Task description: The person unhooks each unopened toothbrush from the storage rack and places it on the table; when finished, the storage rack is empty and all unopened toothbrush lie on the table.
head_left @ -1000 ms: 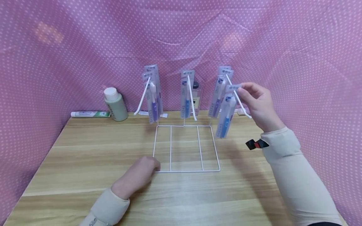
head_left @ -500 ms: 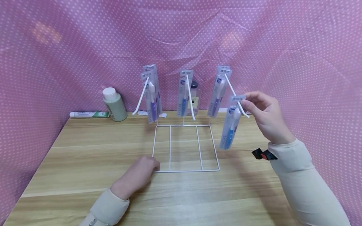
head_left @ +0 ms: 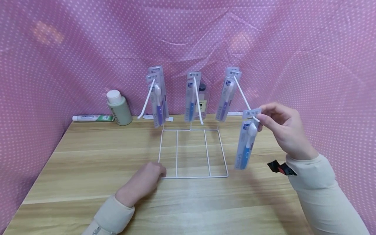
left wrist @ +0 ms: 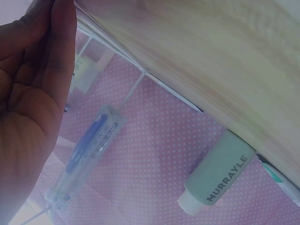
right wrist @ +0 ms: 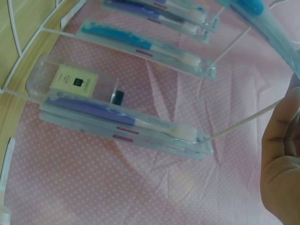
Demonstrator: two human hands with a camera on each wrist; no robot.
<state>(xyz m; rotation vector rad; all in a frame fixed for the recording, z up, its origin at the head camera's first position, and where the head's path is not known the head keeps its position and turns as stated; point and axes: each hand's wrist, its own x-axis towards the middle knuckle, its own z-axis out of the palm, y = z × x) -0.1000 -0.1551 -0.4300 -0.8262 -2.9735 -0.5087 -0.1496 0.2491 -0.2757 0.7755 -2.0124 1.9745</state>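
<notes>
A white wire rack [head_left: 223, 153] stands on the wooden table [head_left: 73, 169], with three slanted hooks carrying toothbrush packs. My right hand [head_left: 259, 117] pinches the card top of a blue toothbrush pack [head_left: 246, 143] at the outer tip of the right hook [head_left: 241, 94]. The pack hangs straight down beside the rack; whether it is still threaded on the hook I cannot tell. My left hand [head_left: 152, 176] rests on the front left corner of the rack's base, fingers laid on the wire [left wrist: 93, 35]. The right wrist view shows my thumb [right wrist: 281, 159] beside the hook wire [right wrist: 243, 124].
A green bottle [head_left: 118, 109] and a toothpaste tube [head_left: 92, 118] lie at the back left. A clear bottle [head_left: 203, 98] stands behind the middle hook. Purple packs [head_left: 158, 98] hang on the left hook. Pink dotted cloth [head_left: 44, 65] walls in the table.
My right hand has slid the blue pack down the right hook to its tip, moving right and toward me. The left hand has stayed on the rack's corner.
</notes>
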